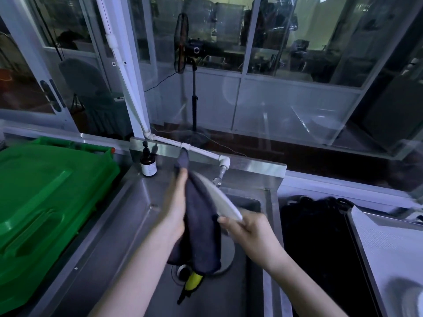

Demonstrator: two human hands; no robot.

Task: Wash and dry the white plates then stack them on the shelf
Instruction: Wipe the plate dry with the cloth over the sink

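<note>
Over the steel sink [251,294] I hold a white plate [219,197] nearly edge-on. My right hand [247,227] pinches its near rim. My left hand [176,202] lies flat with straight fingers against a dark grey cloth [201,227], pressing it onto the plate's left face. The cloth hangs down below the plate and hides most of that side. Another plate [226,255] lies in the sink basin, largely hidden by the cloth.
A green plastic bin lid [45,202] fills the left. A brown pump bottle [148,165] stands on the sink's back left corner. The white pipe and tap [219,172] reach over the basin. A yellow sponge [193,281] lies by the drain. Dark bin [320,248] and white tray [393,259] sit at the right.
</note>
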